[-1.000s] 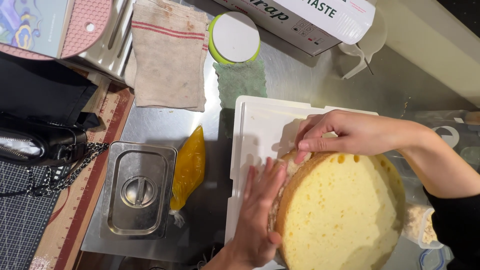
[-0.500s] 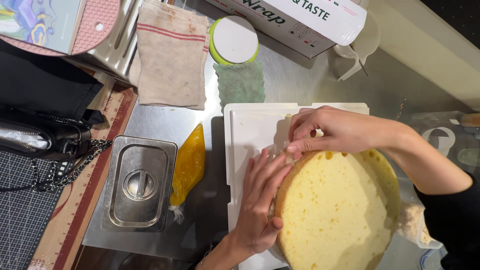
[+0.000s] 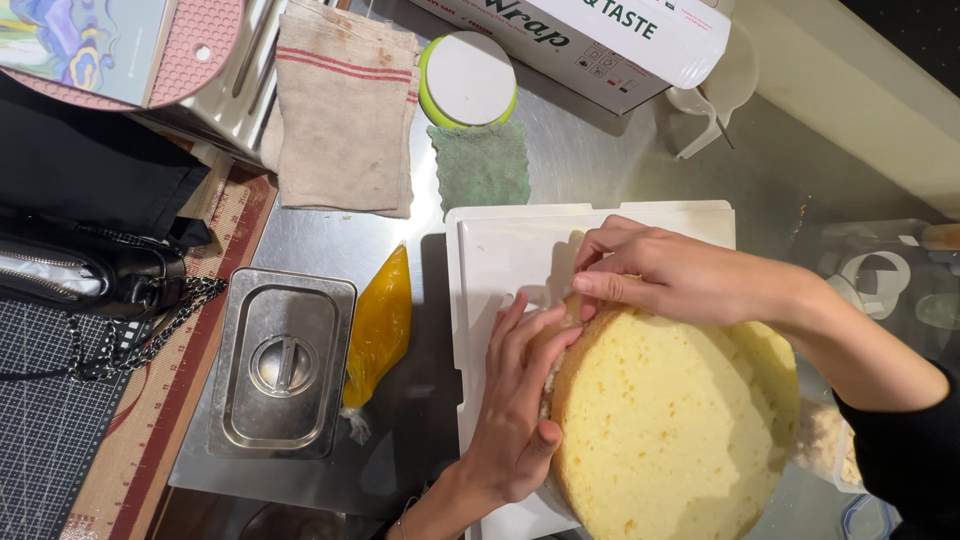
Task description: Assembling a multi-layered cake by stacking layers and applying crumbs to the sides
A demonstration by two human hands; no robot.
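A round yellow sponge cake (image 3: 670,430) lies on a white board (image 3: 500,250) on the steel counter (image 3: 600,170), covering the board's lower right part and reaching past its right edge. The left hand (image 3: 515,400) lies flat against the cake's left rim, fingers straight and together, pointing up the board, thumb tucked along the cake's edge. The right hand (image 3: 670,270) comes in from the right over the cake's upper edge, its fingers bent and pinched on a thin clear film (image 3: 560,265) at the rim. Left of the board lie a yellow piping bag (image 3: 378,325) and a lidded steel pan (image 3: 283,362). Above the board are a green cloth (image 3: 480,165), a white lid (image 3: 467,78) with a green rim and a folded towel (image 3: 340,115)
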